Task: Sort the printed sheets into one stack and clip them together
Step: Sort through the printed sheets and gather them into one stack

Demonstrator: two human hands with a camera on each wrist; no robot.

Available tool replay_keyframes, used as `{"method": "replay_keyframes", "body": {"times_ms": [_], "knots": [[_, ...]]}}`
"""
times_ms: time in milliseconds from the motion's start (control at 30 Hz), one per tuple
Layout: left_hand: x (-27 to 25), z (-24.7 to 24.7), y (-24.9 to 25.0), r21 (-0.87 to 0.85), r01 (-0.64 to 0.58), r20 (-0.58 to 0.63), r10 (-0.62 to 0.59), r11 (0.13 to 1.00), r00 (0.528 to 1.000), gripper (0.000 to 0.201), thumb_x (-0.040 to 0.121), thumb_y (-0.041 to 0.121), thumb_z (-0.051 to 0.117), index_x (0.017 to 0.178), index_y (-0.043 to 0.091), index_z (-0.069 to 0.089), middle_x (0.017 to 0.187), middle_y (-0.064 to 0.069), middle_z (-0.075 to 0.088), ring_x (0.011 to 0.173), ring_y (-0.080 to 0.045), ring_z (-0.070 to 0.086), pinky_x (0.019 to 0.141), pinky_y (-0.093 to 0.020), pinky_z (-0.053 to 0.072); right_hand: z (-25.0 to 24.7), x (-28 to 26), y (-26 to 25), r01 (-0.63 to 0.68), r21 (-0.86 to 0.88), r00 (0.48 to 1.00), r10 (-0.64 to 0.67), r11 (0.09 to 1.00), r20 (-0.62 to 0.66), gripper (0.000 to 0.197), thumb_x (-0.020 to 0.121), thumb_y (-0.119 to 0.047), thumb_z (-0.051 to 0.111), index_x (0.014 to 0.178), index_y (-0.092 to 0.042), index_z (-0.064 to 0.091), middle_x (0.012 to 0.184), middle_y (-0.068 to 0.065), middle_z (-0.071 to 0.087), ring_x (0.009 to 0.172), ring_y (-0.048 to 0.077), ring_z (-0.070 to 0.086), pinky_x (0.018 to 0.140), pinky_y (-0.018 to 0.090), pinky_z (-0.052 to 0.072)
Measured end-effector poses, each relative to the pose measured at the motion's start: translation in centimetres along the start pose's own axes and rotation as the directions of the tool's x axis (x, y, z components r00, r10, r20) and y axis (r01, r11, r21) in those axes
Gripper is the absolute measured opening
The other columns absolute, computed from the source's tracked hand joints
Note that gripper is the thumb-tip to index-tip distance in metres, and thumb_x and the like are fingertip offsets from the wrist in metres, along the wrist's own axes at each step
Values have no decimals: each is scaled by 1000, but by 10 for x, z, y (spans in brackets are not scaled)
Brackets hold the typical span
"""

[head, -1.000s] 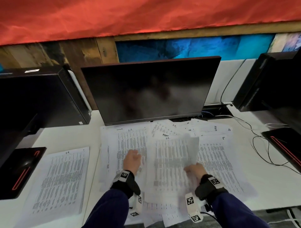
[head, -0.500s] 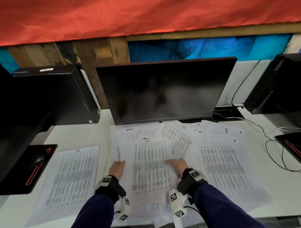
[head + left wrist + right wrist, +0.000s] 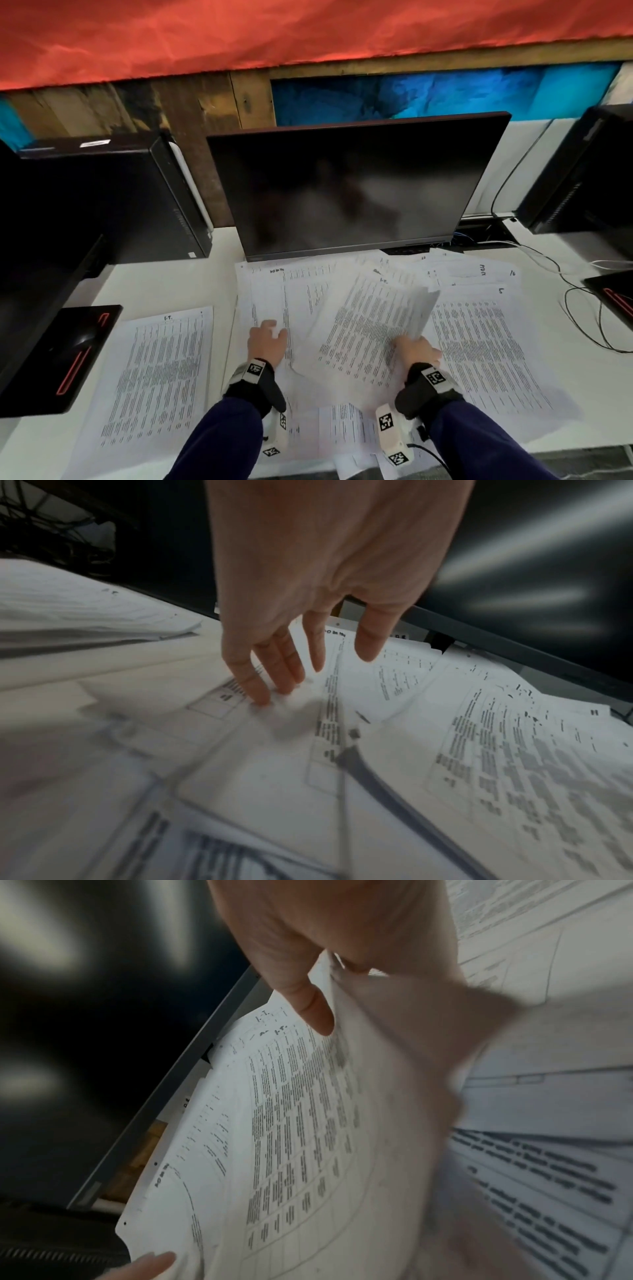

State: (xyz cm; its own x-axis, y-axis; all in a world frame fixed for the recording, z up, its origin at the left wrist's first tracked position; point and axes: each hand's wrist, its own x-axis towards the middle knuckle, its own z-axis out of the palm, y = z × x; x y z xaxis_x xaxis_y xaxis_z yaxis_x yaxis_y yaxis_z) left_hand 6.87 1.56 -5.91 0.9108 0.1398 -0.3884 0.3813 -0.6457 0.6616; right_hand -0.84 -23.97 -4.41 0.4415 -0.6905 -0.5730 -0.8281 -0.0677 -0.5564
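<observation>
Printed sheets (image 3: pixel 301 291) lie fanned over the white desk (image 3: pixel 171 274) in front of the monitor. My right hand (image 3: pixel 414 349) pinches a few sheets (image 3: pixel 370 329) by their right edge, which curls up off the pile; in the right wrist view the thumb (image 3: pixel 315 1010) presses on the printed face of the held sheets (image 3: pixel 291 1137). My left hand (image 3: pixel 267 337) lies to the left of them, its straight fingertips (image 3: pixel 263 699) resting on a sheet below. One sheet (image 3: pixel 154 377) lies apart at the left, another sheet (image 3: pixel 479 342) at the right. No clip shows.
A dark monitor (image 3: pixel 349 185) stands right behind the papers. A black computer tower (image 3: pixel 102 198) and a black stand base (image 3: pixel 78 349) are at the left. Another tower (image 3: pixel 582 171) and loose cables (image 3: pixel 582 308) are at the right. Some sheets hang over the near desk edge.
The sheets, held flat between both hands half a second ago, are now lifted at the right edge by my right hand. My left hand has let go and touches the paper beneath.
</observation>
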Motion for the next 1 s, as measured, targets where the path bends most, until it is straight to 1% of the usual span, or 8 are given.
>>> {"method": "replay_keyframes", "body": {"times_ms": [67,200,367,533,667,833,933,1000], "knots": [[3,5,6,26,23,58,-24,999,998,48,92,31,52,136,14,44,136,-16,42,121,-30,50,106,-34,38,4,4,-1,-19,125,1000,16,992,26,56,80,-20,61,130,-3,42,128,22,41,108,40,51,90,39,44],[6,5,6,103,153,9,-155,983,988,56,92,37,50,141,15,36,141,-17,35,128,-34,39,109,-38,34,22,14,3,-63,355,991,17,933,133,54,63,-3,65,111,0,40,110,20,58,96,36,60,84,44,52],[5,-3,-1,63,219,1,-220,974,976,56,92,35,47,142,14,34,141,-17,33,126,-36,41,105,-39,36,12,19,6,71,237,980,-112,969,163,25,84,5,47,108,5,47,90,17,56,75,27,55,60,29,46],[5,-9,-1,-70,292,70,-288,954,955,64,88,36,50,144,13,29,145,-16,29,127,-36,41,106,-41,37,16,6,4,171,154,960,-200,973,195,25,80,1,57,104,-1,51,95,14,62,89,32,61,73,37,54],[8,-10,-8,-210,312,160,-283,927,946,89,57,42,61,134,1,42,134,-19,50,118,-36,52,104,-43,42,29,-16,-5,130,259,935,-206,957,290,29,79,7,61,106,2,53,102,15,62,91,30,59,67,30,50],[-5,-15,-14,-252,312,202,-265,916,943,77,87,23,61,148,3,19,149,-16,33,135,-32,37,111,-40,31,47,-29,-3,174,227,890,-251,958,380,38,81,10,49,118,1,55,109,15,65,103,36,62,91,48,52],[-6,-14,-20,-276,292,169,-253,916,953,73,89,17,58,148,3,17,148,-17,33,133,-33,37,110,-40,32,51,-35,2,218,240,888,-294,946,353,35,84,6,47,116,-3,57,107,17,67,99,33,64,90,49,53],[-7,-16,-21,-333,296,158,-256,895,954,77,86,25,60,147,2,19,145,-17,37,130,-33,40,107,-39,33,47,-41,4,259,255,880,-337,932,335,33,84,4,46,113,-7,58,105,14,67,97,30,64,89,48,54]]}}
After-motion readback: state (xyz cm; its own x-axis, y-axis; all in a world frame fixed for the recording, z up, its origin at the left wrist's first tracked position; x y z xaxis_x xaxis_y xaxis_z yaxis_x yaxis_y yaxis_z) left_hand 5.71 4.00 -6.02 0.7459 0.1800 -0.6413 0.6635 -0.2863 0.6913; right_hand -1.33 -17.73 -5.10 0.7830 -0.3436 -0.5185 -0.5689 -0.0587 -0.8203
